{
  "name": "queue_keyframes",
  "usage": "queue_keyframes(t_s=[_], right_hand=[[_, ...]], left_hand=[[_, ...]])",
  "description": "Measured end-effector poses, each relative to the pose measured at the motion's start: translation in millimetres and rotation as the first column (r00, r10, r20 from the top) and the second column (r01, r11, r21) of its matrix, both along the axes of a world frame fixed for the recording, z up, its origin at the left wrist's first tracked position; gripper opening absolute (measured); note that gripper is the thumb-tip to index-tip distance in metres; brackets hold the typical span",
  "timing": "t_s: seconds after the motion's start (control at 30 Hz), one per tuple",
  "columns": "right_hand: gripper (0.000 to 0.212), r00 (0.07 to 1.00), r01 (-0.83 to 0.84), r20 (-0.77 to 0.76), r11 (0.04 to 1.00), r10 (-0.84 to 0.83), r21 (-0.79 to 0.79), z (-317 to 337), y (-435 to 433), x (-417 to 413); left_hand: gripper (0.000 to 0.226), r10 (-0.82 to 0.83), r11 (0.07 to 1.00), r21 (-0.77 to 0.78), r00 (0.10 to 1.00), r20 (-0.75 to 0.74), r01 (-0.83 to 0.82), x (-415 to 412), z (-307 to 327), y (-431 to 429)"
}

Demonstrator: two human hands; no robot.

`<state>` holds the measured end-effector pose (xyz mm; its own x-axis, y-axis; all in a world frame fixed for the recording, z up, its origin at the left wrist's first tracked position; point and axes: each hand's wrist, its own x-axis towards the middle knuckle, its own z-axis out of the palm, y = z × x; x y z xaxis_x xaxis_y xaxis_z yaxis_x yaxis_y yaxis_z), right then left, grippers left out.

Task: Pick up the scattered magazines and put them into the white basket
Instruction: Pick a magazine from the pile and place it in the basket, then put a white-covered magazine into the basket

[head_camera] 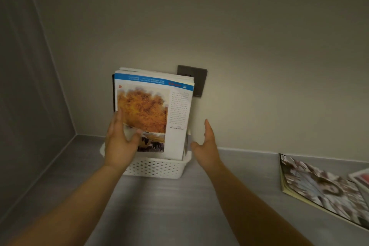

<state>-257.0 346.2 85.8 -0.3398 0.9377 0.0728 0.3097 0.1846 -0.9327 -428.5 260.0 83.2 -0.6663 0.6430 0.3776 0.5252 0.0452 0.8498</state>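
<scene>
A white perforated basket (157, 169) stands on the grey counter against the wall. Several magazines stand upright in it; the front magazine (157, 106) shows an orange tree picture under a blue band. My left hand (119, 142) holds the front magazine's lower left edge, thumb across the cover. My right hand (207, 146) hovers just right of the stack, fingers straight, touching nothing. Another magazine (319, 189) with a photo cover lies flat at the right, and a red-and-white magazine (361, 179) shows at the frame's right edge.
A dark wall socket (196, 80) sits behind the stack. The grey counter (163, 209) runs into a wall corner on the left. Both forearms reach in from the bottom of the view.
</scene>
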Motion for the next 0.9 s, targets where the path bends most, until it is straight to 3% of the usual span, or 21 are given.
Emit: queue_keyframes(t_s=[0.27,0.5,0.63,0.8,0.9], right_hand=[[0.061,0.985,0.126,0.108,0.990,-0.133,0.069,-2.5,-7.8,111.1],[0.053,0.951,0.282,0.105,0.954,-0.292,0.098,-11.3,-1.6,269.2],[0.047,0.906,0.328,0.241,0.937,-0.348,0.120,-35.3,-1.4,389.3],[0.047,0.713,0.539,0.490,0.839,-0.501,0.073,-73.1,-2.5,538.6],[0.041,0.465,0.661,0.733,0.745,-0.497,0.086,-92.7,-4.4,607.2]], left_hand=[[0.033,-0.009,1.000,0.015,0.999,0.033,0.008,103.6,-4.1,-10.9],[0.016,-0.195,0.978,-0.053,0.977,0.089,0.200,240.3,-20.2,-1.1],[0.018,-0.311,0.935,-0.123,0.936,0.162,0.332,338.6,-44.4,8.6],[0.027,-0.443,0.806,-0.283,0.848,0.293,0.519,461.3,-83.7,19.0],[0.036,-0.557,0.684,-0.381,0.782,0.278,0.622,521.4,-95.3,28.8]])
